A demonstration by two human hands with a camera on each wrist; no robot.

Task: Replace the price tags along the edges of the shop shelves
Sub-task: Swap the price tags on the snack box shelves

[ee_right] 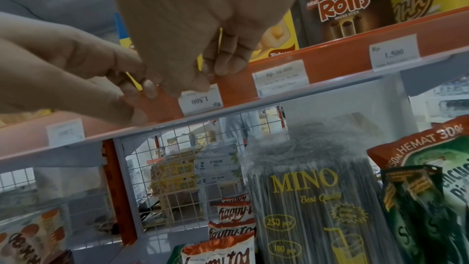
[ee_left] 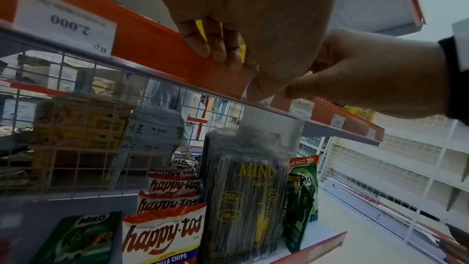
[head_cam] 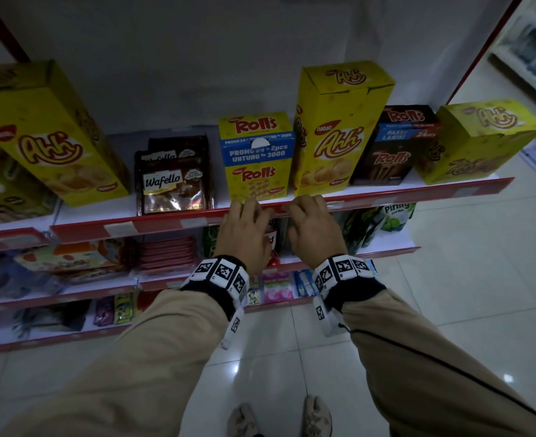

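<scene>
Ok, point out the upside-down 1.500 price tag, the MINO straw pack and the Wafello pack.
upside-down 1.500 price tag (ee_right: 200, 99): right wrist view, its printed face.
MINO straw pack (ee_right: 304, 198): right wrist view, the front below the name.
Wafello pack (head_cam: 173, 184): head view, the front label.

A: Where does the head view sit?
B: Above the top shelf's red edge strip (head_cam: 172, 220); facing forward and down, taking in floor and shoes.
A: And the wrists?
B: Both close under that strip, looking up along the fingers; both share the MINO straw pack (ee_left: 243, 194) below it.
</scene>
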